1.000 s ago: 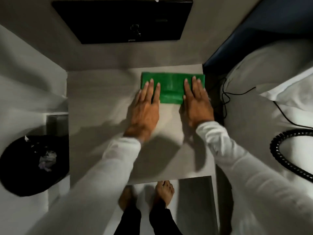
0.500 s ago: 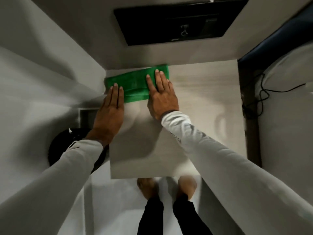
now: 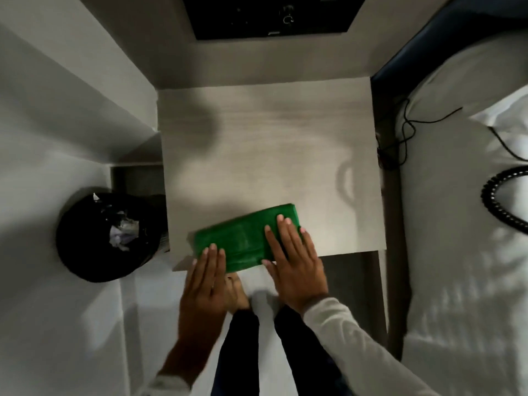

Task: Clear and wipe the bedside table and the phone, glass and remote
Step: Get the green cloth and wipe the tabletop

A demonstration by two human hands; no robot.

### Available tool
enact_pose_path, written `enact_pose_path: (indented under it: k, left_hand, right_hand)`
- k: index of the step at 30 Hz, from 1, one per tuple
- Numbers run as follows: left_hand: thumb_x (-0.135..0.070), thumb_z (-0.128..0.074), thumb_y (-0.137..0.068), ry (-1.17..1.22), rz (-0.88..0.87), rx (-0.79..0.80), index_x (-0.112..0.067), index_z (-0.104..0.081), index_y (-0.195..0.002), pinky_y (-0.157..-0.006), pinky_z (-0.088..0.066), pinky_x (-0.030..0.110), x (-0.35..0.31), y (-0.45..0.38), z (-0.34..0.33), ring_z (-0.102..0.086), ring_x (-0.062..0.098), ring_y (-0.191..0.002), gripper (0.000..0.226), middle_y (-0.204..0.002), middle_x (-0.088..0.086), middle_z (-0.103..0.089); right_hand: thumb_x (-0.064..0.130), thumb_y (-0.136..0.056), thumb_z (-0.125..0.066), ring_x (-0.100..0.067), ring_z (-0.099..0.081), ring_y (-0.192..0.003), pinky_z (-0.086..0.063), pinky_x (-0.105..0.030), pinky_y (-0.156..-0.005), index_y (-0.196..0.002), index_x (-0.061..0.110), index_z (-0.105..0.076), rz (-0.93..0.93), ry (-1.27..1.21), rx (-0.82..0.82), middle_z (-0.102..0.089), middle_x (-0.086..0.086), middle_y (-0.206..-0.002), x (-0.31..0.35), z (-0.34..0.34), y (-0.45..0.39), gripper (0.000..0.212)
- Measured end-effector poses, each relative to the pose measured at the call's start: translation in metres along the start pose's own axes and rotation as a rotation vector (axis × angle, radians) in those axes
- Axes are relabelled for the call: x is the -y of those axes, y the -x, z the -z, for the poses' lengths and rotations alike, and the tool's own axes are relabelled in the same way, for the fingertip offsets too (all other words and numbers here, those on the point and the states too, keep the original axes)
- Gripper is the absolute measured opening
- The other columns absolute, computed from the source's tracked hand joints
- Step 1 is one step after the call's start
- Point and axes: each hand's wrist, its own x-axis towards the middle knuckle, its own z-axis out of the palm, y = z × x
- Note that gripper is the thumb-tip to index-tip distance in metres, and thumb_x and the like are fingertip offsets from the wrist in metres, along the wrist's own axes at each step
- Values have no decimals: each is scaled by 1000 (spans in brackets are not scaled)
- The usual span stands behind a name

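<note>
A folded green cloth (image 3: 243, 238) lies at the front left edge of the pale wooden bedside table (image 3: 271, 138), partly over the edge. My left hand (image 3: 204, 284) presses flat on the cloth's near left end, fingers together. The palm and fingers of my right hand (image 3: 294, 267) lie flat on the cloth's right end. Nothing else rests on the table top. The phone, glass and remote are not in view.
A black bin (image 3: 108, 235) with crumpled paper stands on the floor left of the table. The bed with white sheets (image 3: 463, 252) is on the right, with a thin black cable (image 3: 405, 132) and a coiled black cord (image 3: 497, 201). A dark wall panel (image 3: 271, 15) hangs above.
Both hands have dragged the green cloth from the table's back edge, first leftward along it, then down to the front left edge. The view has shifted with the head.
</note>
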Motion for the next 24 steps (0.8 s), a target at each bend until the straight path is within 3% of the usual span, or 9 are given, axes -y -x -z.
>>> enact_pose_path:
  k: [3, 5, 7, 10, 13, 16, 20, 24]
  left_hand:
    - [-4, -41, -94, 84, -3, 15, 2, -54, -137, -105, -49, 51, -47, -28, -1, -50, 36, -135, 46, -147, 21, -50]
    - [-8, -33, -94, 104, -41, -1, -1, -60, -133, -103, -51, 53, -76, -57, -2, -57, 34, -129, 48, -142, 19, -56]
    - [-9, -37, -91, 96, -101, -21, -2, -57, -136, -105, -47, 56, -95, -81, -3, -58, 35, -128, 50, -141, 20, -57]
    - [-6, -41, -102, 29, -130, -128, -4, -51, -142, -110, -40, 57, -88, -102, -11, -63, 31, -118, 41, -136, 15, -62]
    - [-7, -43, -98, -38, -93, -143, -8, -54, -140, -107, -40, 63, -44, -111, -6, -66, 26, -113, 44, -132, 9, -66]
    - [-6, -45, -93, -133, -38, -199, -4, -61, -133, -107, -39, 64, 16, -102, 1, -60, 34, -111, 44, -123, 13, -71]
    - [2, -56, -80, -228, 42, -202, 1, -56, -136, -107, -40, 61, 74, -78, 15, -64, 37, -97, 56, -122, 20, -68]
    - [2, -69, -67, -238, 90, -124, 1, -58, -133, -107, -43, 57, 81, -72, 21, -62, 35, -89, 67, -117, 18, -69]
  right_hand:
    - [52, -104, -27, -28, -19, -156, -18, -55, -125, -159, 24, -27, -88, 142, 37, -19, -11, -168, -46, 16, -3, 61]
    - [51, -104, -25, -30, -17, -156, -15, -58, -124, -158, 32, -25, -150, 211, 33, -18, -13, -168, -85, 34, -18, 58]
    - [49, -104, -24, -32, -17, -156, -16, -61, -123, -158, 39, -24, -170, 246, 32, -18, -16, -168, -116, 55, -43, 55]
    - [42, -105, -25, -35, -18, -155, -16, -60, -123, -158, 37, -23, -75, 271, 50, -19, -21, -167, -126, 74, -90, 54]
    - [34, -106, -34, -41, -20, -154, -20, -55, -123, -158, 30, -28, 90, 229, 41, -21, -27, -164, -96, 78, -140, 52]
    - [29, -104, -41, -44, -19, -153, -20, -53, -124, -157, 28, -31, 266, 174, 39, -19, -29, -163, -40, 74, -192, 54]
    - [27, -102, -43, -37, -4, -157, -9, -50, -127, -160, 33, -15, 498, 217, 99, -5, -24, -168, 45, 61, -248, 65]
    - [23, -101, -45, -35, 1, -157, -6, -51, -127, -161, 35, -8, 615, 295, 122, 2, -20, -169, 72, 59, -267, 71]
